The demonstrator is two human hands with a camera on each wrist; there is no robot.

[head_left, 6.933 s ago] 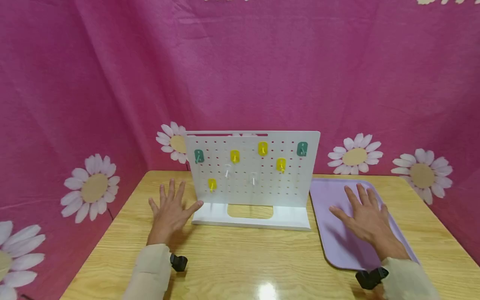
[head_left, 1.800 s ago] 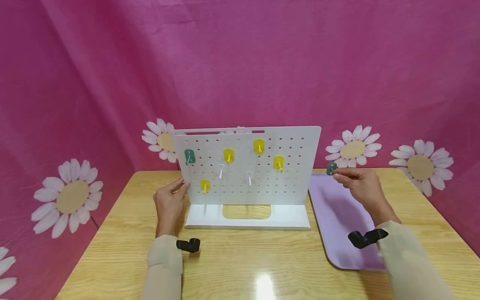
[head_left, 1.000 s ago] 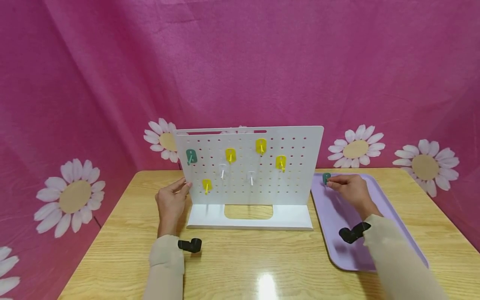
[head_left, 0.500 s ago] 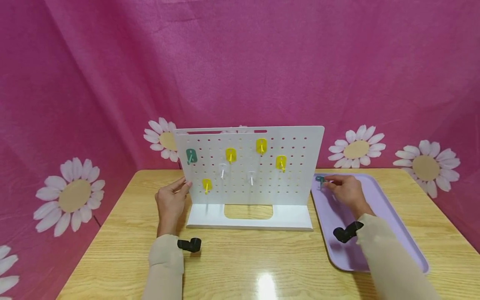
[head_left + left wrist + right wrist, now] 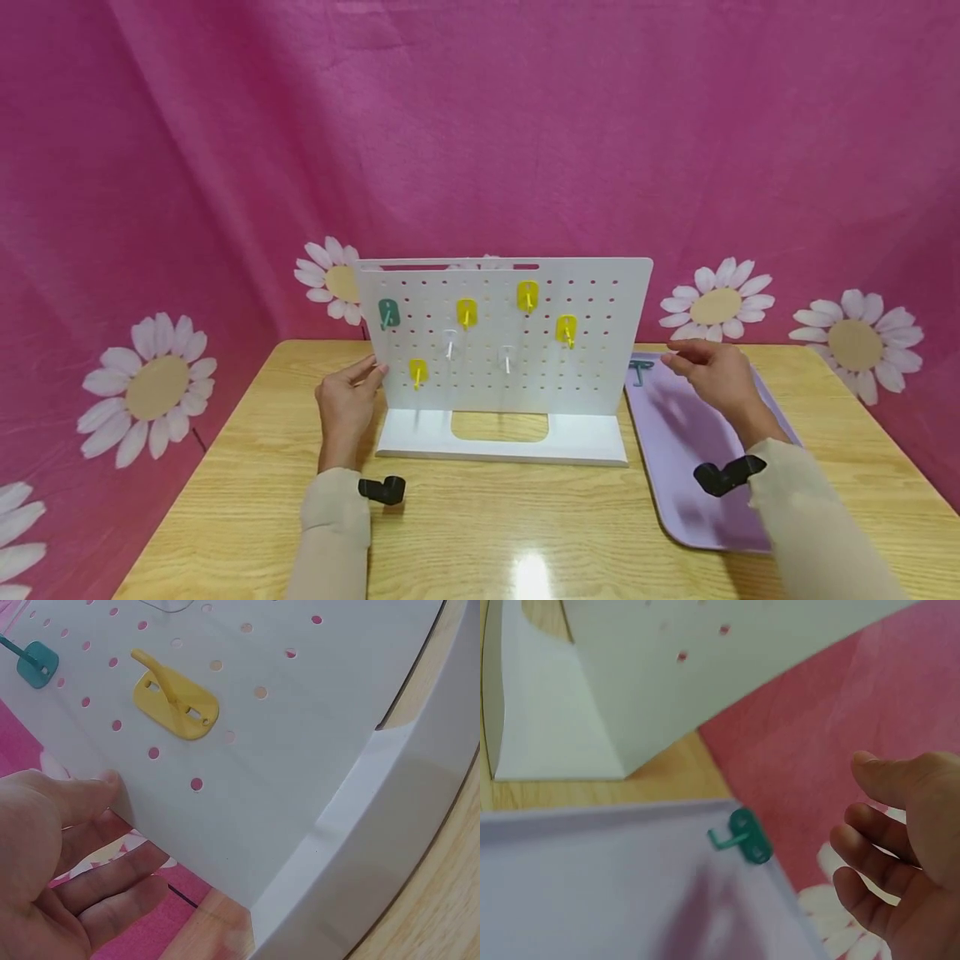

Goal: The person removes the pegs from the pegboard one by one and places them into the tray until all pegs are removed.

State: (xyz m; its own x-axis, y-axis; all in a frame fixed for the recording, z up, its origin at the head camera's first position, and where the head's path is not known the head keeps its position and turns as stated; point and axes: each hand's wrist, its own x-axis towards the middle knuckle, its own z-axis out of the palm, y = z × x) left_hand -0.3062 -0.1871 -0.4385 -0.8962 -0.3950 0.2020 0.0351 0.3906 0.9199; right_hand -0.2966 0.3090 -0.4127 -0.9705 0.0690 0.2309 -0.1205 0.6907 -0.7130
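A white pegboard point(image 5: 480, 383) stands upright on its base. My left hand point(image 5: 347, 404) grips its left edge, thumb on the front face and fingers behind, as the left wrist view shows. Near that thumb sits a yellow hook point(image 5: 176, 703), with a green hook point(image 5: 37, 664) farther up. At the far left corner of the purple tray point(image 5: 660, 467) lies another green hook point(image 5: 640, 372), its peg sticking out. My right hand point(image 5: 716, 379) hovers over the tray, right of that hook, fingers loosely bent around nothing. In the right wrist view, a gap shows between hand point(image 5: 907, 847) and hook point(image 5: 750, 836).
Several yellow hooks, such as the top one point(image 5: 527, 296), and two clear hooks point(image 5: 507, 360) are also on the board. The wooden table point(image 5: 465, 525) extends in front of the base. A pink flowered curtain point(image 5: 480, 125) hangs close behind.
My right hand has brought the green hook from the board's upper right to the tray, let it go, and drawn back up and right. My left hand, earlier spread open, holds the board's edge.
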